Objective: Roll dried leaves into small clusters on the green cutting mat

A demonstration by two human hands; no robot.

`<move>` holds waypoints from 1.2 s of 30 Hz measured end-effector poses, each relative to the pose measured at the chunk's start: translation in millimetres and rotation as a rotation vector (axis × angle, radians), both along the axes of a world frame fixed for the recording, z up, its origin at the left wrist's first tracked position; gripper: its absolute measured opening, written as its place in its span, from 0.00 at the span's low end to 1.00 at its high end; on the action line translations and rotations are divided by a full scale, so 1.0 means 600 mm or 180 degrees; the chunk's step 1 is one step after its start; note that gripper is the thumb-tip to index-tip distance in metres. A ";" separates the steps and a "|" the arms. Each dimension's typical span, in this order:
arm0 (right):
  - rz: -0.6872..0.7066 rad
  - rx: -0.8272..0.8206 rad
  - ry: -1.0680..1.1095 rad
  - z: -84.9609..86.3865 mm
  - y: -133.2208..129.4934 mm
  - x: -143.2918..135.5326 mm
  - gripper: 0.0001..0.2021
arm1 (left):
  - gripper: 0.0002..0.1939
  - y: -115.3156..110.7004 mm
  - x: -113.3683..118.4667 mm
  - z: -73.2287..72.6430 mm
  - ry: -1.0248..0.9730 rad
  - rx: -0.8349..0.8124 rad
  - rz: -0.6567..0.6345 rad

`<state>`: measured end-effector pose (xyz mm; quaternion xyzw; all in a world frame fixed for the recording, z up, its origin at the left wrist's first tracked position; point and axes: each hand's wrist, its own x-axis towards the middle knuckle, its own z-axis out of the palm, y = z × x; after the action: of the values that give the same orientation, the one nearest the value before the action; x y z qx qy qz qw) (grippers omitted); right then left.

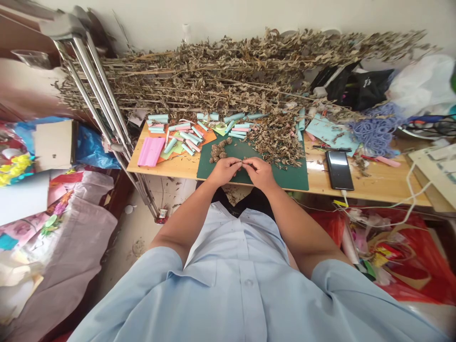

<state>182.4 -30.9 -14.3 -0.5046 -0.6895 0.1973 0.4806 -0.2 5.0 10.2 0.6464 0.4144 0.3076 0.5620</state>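
Observation:
Over the front edge of a green cutting mat [292, 178], my left hand [224, 171] and my right hand [260, 172] meet with fingertips pinched together. Between them is a small bit of dried leaf [242, 164], mostly hidden by the fingers. Just beyond my left hand, several brown rolled balls of dried leaf [218, 150] sit clustered on the mat. A loose heap of crumbled dried leaves [276, 142] spreads over the mat's right half, beyond my right hand.
Long dried plant stalks [213, 71] lie along the table's back. Paper rolls [190, 137] and a pink sheet [151, 152] are at left. A plugged-in phone [339, 170] and purple yarn [377, 128] lie at right. Metal crutches [103, 99] lean on the left.

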 end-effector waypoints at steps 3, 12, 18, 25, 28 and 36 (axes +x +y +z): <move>-0.0003 0.0046 0.0006 -0.001 0.001 0.000 0.07 | 0.15 0.000 0.000 0.001 0.0043 0.0033 -0.0050; 0.0026 0.0038 0.0061 0.000 -0.001 0.002 0.09 | 0.15 -0.003 -0.002 0.015 0.0089 -0.0003 -0.0024; -0.0050 -0.0084 0.0007 -0.002 -0.001 0.001 0.10 | 0.14 -0.002 -0.002 0.015 0.0029 -0.0042 -0.0006; 0.0055 -0.0160 -0.0042 0.003 -0.001 0.001 0.10 | 0.19 -0.002 -0.002 0.013 -0.0032 -0.0122 -0.0056; 0.0120 -0.0079 -0.0055 0.003 -0.002 0.001 0.10 | 0.24 -0.001 0.000 0.012 -0.0083 -0.0103 0.0010; 0.0159 0.0015 -0.0077 0.001 -0.002 0.002 0.09 | 0.20 -0.002 0.000 0.015 0.0092 -0.0028 0.0043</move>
<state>183.3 -32.1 -13.4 -0.4885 -0.7082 0.2015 0.4683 -0.4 3.7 19.1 0.6454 0.4282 0.3003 0.5567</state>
